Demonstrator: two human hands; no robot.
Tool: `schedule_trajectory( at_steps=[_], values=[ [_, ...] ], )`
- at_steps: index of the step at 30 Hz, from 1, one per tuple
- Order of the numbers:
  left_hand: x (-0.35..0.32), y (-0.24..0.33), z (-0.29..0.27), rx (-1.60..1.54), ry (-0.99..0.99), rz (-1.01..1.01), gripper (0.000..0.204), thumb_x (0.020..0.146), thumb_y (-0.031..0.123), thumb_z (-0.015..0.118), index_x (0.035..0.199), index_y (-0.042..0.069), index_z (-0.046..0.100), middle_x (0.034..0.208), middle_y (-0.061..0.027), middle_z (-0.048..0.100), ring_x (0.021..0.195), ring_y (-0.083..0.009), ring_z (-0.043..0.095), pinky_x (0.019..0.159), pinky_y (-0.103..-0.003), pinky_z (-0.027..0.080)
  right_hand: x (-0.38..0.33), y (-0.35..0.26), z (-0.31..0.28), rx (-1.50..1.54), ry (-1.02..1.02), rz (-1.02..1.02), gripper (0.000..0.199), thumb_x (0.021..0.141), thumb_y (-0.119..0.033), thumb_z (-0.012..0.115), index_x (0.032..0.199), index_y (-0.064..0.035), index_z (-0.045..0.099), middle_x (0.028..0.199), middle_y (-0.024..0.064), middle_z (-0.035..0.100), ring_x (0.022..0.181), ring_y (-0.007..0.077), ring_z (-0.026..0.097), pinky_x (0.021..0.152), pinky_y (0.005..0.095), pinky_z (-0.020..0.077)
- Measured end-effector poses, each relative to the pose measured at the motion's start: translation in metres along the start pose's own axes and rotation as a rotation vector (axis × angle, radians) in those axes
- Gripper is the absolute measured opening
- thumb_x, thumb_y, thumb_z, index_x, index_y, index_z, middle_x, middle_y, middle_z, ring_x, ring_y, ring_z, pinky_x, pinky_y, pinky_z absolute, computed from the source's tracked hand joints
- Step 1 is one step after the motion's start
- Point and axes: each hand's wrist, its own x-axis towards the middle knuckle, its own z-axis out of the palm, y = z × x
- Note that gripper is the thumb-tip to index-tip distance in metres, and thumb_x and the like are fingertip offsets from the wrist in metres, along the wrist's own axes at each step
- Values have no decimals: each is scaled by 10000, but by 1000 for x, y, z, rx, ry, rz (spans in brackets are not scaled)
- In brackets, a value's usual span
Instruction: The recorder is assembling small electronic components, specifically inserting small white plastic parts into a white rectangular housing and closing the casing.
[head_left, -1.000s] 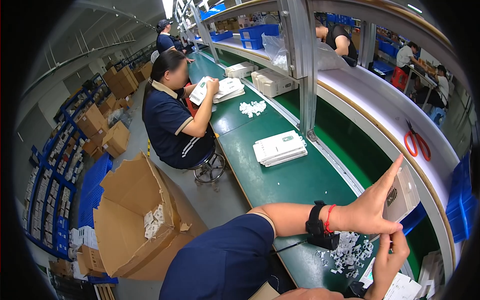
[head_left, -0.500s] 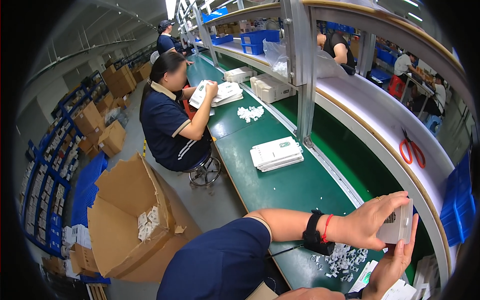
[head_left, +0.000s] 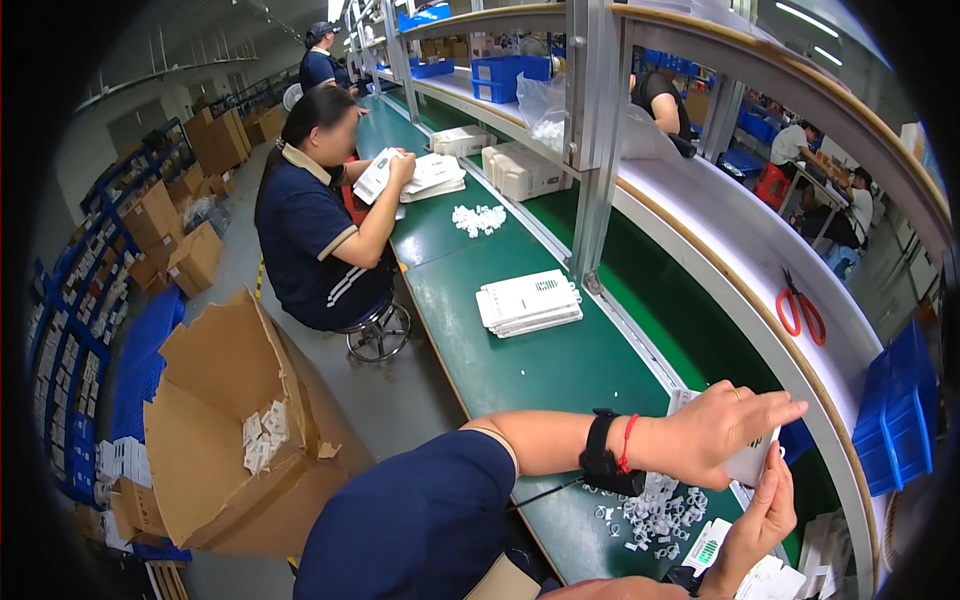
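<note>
My left hand (head_left: pixel 725 435), with a black wrist strap and a red cord at the wrist, holds a flat white box (head_left: pixel 748 463) with dark print. Its fingers reach over the box, hiding much of it. Lower down, the fingertips of my right hand (head_left: pixel 755 525) pinch the box's right edge. Beyond my left hand a white piece (head_left: pixel 684 400) shows; whether it belongs to the same box I cannot tell. A heap of small white plastic clips (head_left: pixel 655 515) lies beneath my left wrist. Beside my right hand is a white carton with green print (head_left: pixel 710 545).
A stack of flat white cartons (head_left: pixel 530 303) lies on the green bench (head_left: pixel 440 290). Farther along, a seated co-worker (head_left: pixel 325 230) handles similar cartons near another clip heap (head_left: pixel 478 220). Red-handled cutters (head_left: pixel 800 308) and a blue bin (head_left: pixel 893 415) occupy the right shelf. An open cardboard box (head_left: pixel 220 370) stands left.
The box has turned in my hands, so less of its face shows. My left fingers have straightened over it, and my right hand sits lower along its edge. The whole view has shifted slightly.
</note>
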Motion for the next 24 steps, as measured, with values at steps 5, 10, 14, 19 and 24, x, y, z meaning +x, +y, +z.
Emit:
schedule_trajectory(
  at_steps=[5,10,14,19,24],
  values=[
    [-8,2,6,119,-50,126,1016,486,47,738,1411,91,320,1362,-204,421,971,-304,542,799,-409,375,2,1,-2,201,107,216,166,879,-20,600,1041,15,578,800,-7,529,721,46,494,644,170,397],
    [11,-4,15,116,33,81,853,539,216,800,1273,-30,441,1247,-227,507,1070,-388,542,893,-470,430,11,-5,-11,318,253,272,157,866,28,573,1023,32,572,846,25,579,759,58,549,691,187,448],
    [10,-11,-5,249,-103,-19,866,523,380,833,1192,-53,495,1088,-197,595,984,-354,590,867,-442,447,13,7,-13,369,242,155,42,860,34,588,902,33,588,896,62,629,800,61,580,693,197,467],
    [12,-1,13,281,-147,-106,888,468,294,857,1227,-10,511,1021,-133,605,911,-295,584,831,-401,425,14,4,-17,448,347,197,9,848,35,618,854,42,616,799,39,645,713,42,576,626,179,458],
    [13,3,18,291,-106,-107,887,463,258,830,1248,-2,508,984,-111,588,869,-274,570,790,-387,426,13,2,-24,304,274,126,145,859,-6,635,982,71,636,894,50,646,798,62,581,682,188,477]
  ],
)
